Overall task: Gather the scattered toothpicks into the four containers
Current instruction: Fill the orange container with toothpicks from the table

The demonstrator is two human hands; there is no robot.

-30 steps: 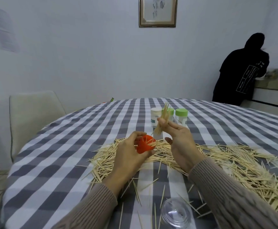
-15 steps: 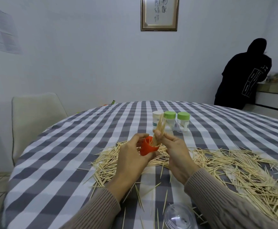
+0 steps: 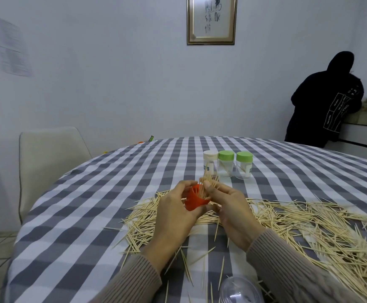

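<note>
Orange container [image 3: 194, 201] gripped in left hand [image 3: 173, 212]; right hand [image 3: 230, 206] pinches toothpick bundle [image 3: 207, 183] into it.

Three lidded jars [image 3: 227, 164] are sitting behind my toothpick pile [image 3: 298, 228], clear container [image 3: 239, 290] lying nearest me.

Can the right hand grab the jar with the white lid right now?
Probably not yet: the right hand is busy pinching a toothpick bundle into the red container. The white-lidded jar stands unblocked just beyond.
</note>
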